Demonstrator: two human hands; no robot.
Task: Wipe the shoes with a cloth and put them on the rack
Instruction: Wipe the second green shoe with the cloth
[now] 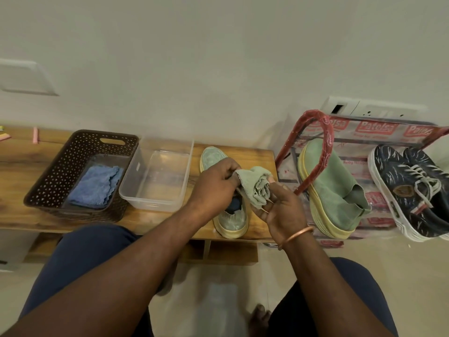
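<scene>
Leftmost, a brown perforated plastic basket (pixel 48 181) stands on the low wooden bench (pixel 14 171) and holds 1 folded blue towel (pixel 96 188). Just beside it on the right stands a clear rectangular plastic tub (pixel 150 207). Next along the bench lies a pale green knit slip-on shoe with a yellow sole (pixel 230 222), toe toward the wall, partly hidden by the hands above it. The left hand (pixel 216 183) pinches 1 edge of the bunched green cloth (pixel 257 188). The right hand (pixel 281 210), which wears a copper bangle (pixel 295 237), has its fingers curled round the lower part of the cloth. Further right stands the red tube-frame rack (pixel 326 132) (still in printed wrapping). On it rests the matching green shoe (pixel 332 188), tilted on its side, and beside that 2 dark navy patterned lace-up sneakers (pixel 413 190).
</scene>
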